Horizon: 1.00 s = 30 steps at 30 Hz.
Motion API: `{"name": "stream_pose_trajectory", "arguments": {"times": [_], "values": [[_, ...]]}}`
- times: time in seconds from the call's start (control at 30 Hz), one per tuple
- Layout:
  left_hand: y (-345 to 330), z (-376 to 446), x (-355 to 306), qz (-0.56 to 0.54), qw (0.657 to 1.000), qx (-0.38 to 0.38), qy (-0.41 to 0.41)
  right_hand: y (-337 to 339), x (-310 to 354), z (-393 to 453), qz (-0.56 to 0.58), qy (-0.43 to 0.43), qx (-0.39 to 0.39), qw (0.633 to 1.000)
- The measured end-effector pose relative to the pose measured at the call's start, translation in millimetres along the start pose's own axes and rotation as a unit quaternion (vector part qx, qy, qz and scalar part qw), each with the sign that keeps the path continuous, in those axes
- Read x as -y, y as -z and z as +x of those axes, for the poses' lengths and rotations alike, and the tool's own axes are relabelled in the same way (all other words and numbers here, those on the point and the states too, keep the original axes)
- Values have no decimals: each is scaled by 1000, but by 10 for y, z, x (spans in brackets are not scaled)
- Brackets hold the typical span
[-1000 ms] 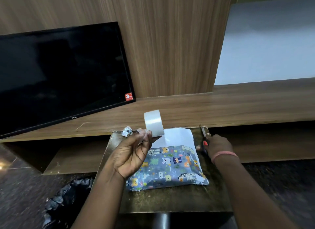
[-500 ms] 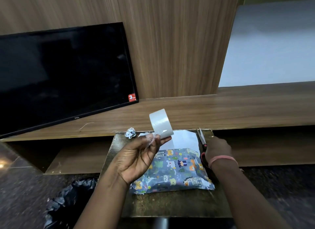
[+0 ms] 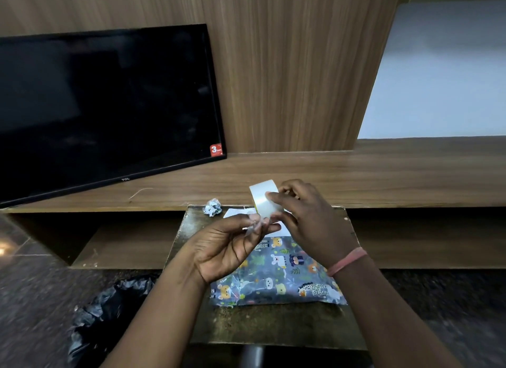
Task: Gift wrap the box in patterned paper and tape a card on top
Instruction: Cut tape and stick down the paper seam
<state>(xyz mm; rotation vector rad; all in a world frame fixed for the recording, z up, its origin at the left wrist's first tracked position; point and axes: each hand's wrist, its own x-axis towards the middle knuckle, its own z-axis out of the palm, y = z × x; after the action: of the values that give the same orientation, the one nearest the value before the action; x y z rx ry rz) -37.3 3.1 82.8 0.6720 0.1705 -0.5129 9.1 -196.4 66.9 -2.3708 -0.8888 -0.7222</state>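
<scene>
Your right hand (image 3: 309, 219) grips the clear tape roll (image 3: 264, 196) while your left hand (image 3: 232, 244) pinches its loose end, both raised over the wrapped box (image 3: 276, 274) and hiding part of the white card (image 3: 238, 212). A crumpled paper ball (image 3: 213, 206) sits beyond your left hand, a dark television (image 3: 104, 107) farther left. The box's long axis runs left to right beneath your wrists.

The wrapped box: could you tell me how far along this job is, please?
Done: the box is covered in patterned paper. In hand: the right hand holds the tape roll while the left hand pinches its free end. Left: taping the white card behind the box on top.
</scene>
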Motion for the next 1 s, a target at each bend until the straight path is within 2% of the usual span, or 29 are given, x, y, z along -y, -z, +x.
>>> {"name": "stream_pose_trajectory", "arguments": {"times": [0.1,0.23,0.4,0.6,0.8,0.9,1.0], "values": [[4,21,36,52,998,9,21,-5,-24,17,-12,20,-37,999],[-6,58,76,71,997,0,18,10,-6,12,-38,48,-19,998],[-36,17,90,112,993,-15,19,-36,33,-9,-18,20,-2,1000],[-28,65,118,143,989,-20,-16,-43,72,22,69,-87,-97,989],[-120,94,236,223,974,6,-40,-48,158,60,141,-169,-141,965],[-119,116,249,232,972,-11,-42,-46,166,79,197,-257,-158,933],[-119,121,255,246,968,-17,-43,-40,182,120,285,-363,-150,874]]}}
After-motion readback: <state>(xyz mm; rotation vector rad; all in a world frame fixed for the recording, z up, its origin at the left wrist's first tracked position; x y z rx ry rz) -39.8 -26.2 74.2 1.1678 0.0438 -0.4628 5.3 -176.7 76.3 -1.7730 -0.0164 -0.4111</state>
